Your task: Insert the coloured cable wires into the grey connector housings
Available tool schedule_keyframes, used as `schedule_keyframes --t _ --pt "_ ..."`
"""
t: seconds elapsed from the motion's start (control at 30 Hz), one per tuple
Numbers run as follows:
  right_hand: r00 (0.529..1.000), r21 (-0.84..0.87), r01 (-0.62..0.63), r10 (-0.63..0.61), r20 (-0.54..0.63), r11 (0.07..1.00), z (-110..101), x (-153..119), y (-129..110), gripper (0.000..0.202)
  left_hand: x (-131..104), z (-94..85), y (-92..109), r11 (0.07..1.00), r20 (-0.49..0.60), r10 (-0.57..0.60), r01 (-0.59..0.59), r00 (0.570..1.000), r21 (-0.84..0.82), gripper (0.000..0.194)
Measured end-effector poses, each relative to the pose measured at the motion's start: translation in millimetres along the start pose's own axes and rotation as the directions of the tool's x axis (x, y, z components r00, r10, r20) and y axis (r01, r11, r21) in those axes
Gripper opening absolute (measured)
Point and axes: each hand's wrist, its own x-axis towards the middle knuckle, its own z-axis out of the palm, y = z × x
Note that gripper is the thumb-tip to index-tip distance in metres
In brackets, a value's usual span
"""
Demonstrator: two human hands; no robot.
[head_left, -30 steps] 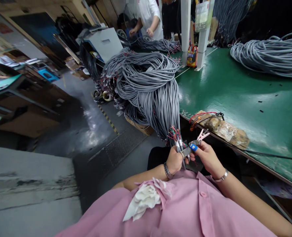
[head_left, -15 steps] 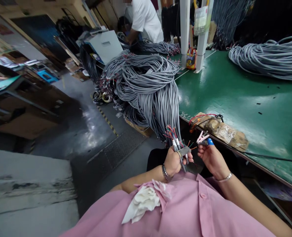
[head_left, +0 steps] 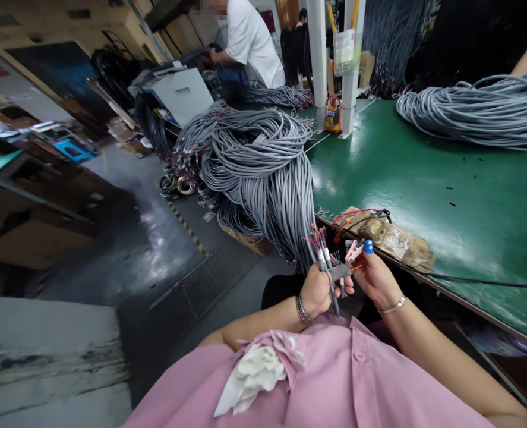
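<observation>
Several grey cable ends (head_left: 327,259) with red, blue and green wires fanned out are gripped in my left hand (head_left: 316,291), whose thumb has a grey wrap on it. My right hand (head_left: 376,276), with a blue cap on one fingertip, pinches a small pink clip-like tool (head_left: 353,252) right beside the bared wires. An orange wire end reaches towards my right fingers. Behind both hands, a large bundle of grey cables (head_left: 267,160) hangs over the table's edge.
On the green table (head_left: 379,178), a taped brown block (head_left: 392,238) with red and black leads lies near the edge. A coiled cable bundle (head_left: 472,113) is at the right, with a person's arm behind it. White posts (head_left: 319,65) stand at the back. A person in white works beyond.
My right hand has come closer to my left, bringing the pink tool to the wires. The view has shifted slightly, and another person's arm now shows at the far right.
</observation>
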Motion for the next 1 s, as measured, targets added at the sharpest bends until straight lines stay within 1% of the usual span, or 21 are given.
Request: schedule_keyframes --t 0.07,0.13,0.2,0.3,0.43,0.47,0.53,0.63,0.7,0.73,0.8,0.83,0.87,0.9,0.97,1.0 --pt "0.999 0.042 0.009 -0.007 -0.044 0.999 2.6 1.3 1.0 0.036 1.1 -1.8 -2.6 1.000 -0.008 -0.006 0.006 1.000 0.014 0.024" --pt "0.998 0.060 0.008 -0.005 -0.058 0.998 4.8 1.7 1.7 0.037 1.7 -3.9 -5.0 1.000 -0.017 -0.011 0.011 1.000 0.029 0.025" --pt "0.999 0.076 0.001 0.002 -0.038 0.997 5.0 0.7 2.1 0.037 1.4 -5.7 -6.4 0.999 -0.027 -0.014 0.015 1.000 0.038 0.026" --pt "0.999 0.106 -0.034 0.032 0.024 0.994 2.0 -2.7 1.0 0.043 -1.9 -7.8 -6.6 0.999 -0.021 -0.012 0.013 1.000 0.040 0.026" --pt "0.989 0.086 -0.126 0.119 0.089 0.988 -0.8 -6.8 -5.2 0.052 -9.4 -9.2 -4.8 0.999 0.001 0.017 -0.017 1.000 0.042 0.026" --pt "0.987 0.071 -0.139 0.132 0.097 0.988 -0.3 -7.5 -7.0 0.050 -11.0 -9.1 -4.4 0.999 0.002 0.028 -0.028 1.000 0.040 0.026" --pt "0.987 0.025 -0.133 0.130 0.097 0.991 1.6 -8.6 -9.3 0.041 -12.6 -8.2 -3.7 0.998 -0.003 0.057 -0.057 0.998 0.030 0.026" --pt "0.996 -0.051 -0.068 0.071 0.045 0.996 3.8 -11.1 -8.2 0.023 -11.3 -6.1 -3.6 0.996 -0.032 0.089 -0.089 0.996 0.005 0.026" --pt "1.000 -0.112 0.014 -0.017 -0.020 0.994 3.4 -13.5 -5.0 0.021 -9.1 -4.9 -3.8 0.996 -0.053 0.090 -0.091 0.994 -0.008 0.025" --pt "0.994 -0.160 0.076 -0.087 -0.062 0.984 2.7 -14.5 -3.3 0.021 -7.9 -4.4 -3.8 0.996 -0.059 0.085 -0.086 0.995 -0.013 0.025" --pt "0.963 -0.280 0.189 -0.234 -0.135 0.941 1.4 -15.6 -0.5 0.022 -5.7 -3.7 -3.7 0.997 -0.060 0.075 -0.076 0.995 -0.015 0.026" --pt "0.949 -0.318 0.218 -0.276 -0.150 0.923 1.1 -15.5 0.2 0.023 -4.9 -3.4 -3.6 0.997 -0.059 0.072 -0.073 0.996 -0.013 0.026" --pt "0.951 -0.323 0.216 -0.273 -0.145 0.922 1.3 -14.8 0.5 0.026 -4.2 -3.2 -3.5 0.997 -0.061 0.072 -0.073 0.996 -0.011 0.027" --pt "0.966 -0.290 0.184 -0.227 -0.123 0.939 1.9 -13.7 0.3 0.029 -3.7 -2.9 -3.4 0.997 -0.064 0.074 -0.074 0.995 -0.008 0.027" --pt "0.995 -0.162 0.077 -0.086 -0.047 0.984 4.4 -10.7 -0.5 0.036 -2.7 -2.4 -3.8 0.997 -0.078 0.076 -0.076 0.994 -0.002 0.027" --pt "0.999 -0.100 0.031 -0.033 -0.018 0.995 6.0 -9.1 -0.9 0.038 -2.2 -2.3 -4.1 0.997 -0.083 0.075 -0.076 0.994 -0.001 0.027"
